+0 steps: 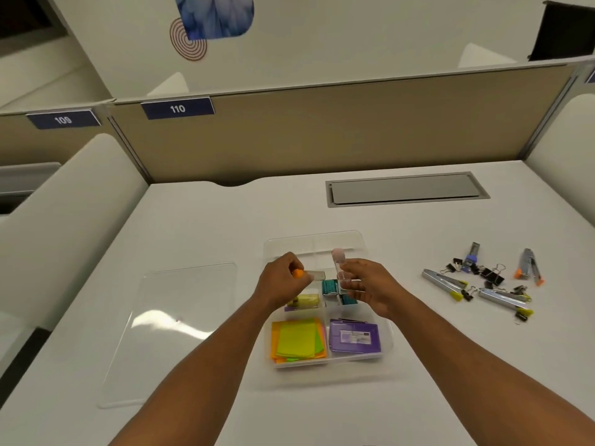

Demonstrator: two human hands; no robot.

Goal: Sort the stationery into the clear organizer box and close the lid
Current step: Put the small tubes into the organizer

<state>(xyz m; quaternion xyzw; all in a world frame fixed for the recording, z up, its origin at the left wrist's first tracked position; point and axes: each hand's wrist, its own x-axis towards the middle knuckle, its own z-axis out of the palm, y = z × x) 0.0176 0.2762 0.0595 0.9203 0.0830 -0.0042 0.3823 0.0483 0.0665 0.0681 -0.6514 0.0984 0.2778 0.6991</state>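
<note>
The clear organizer box (354, 239) sits on the white desk, open. Its near compartments hold bright sticky notes (297, 341) and a purple case (354, 337); teal packets (330, 288) lie in the middle. My left hand (283, 278) pinches a clear tube with an orange cap (314, 274), held level over the box. A clear tube with a pink cap (338, 257) stands upright in my right hand (367, 288), which grips it over the box's middle. The clear lid (180, 329) lies flat to the left of the box.
To the right lie loose black binder clips (491, 275), several metal staple removers with yellow or orange tips (446, 281), and a small stapler (470, 257). A grey cable hatch (405, 188) is set into the desk at the back. A beige partition closes off the far edge.
</note>
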